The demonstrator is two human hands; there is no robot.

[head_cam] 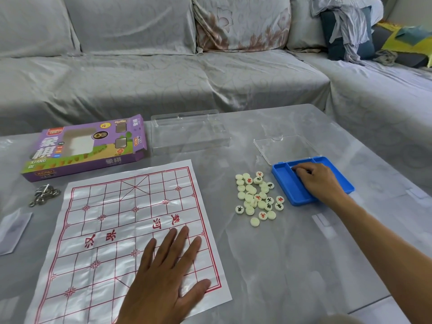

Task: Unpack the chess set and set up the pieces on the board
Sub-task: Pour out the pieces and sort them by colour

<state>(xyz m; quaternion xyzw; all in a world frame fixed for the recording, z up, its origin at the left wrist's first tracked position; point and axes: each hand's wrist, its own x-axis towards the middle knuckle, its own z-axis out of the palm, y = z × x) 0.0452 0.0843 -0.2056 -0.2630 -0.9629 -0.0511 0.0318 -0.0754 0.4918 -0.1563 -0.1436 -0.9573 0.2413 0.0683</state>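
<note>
board sheet (131, 232): thin glossy plastic film, creased, red printed lines
pieces (258, 198): smooth cream plastic discs, slight sheen
tray (286, 183): blue moulded plastic, smooth, semi-matt
tray lid (284, 148): clear hard plastic
insert (189, 132): clear thin plastic, glossy
box (86, 148): printed purple cardboard, light sheen
keys (44, 195): shiny metal
desk (292, 253): grey marbled top, polished, reflective
sofa cover (163, 73): grey cloth, wrinkled, faint satin sheen
</note>
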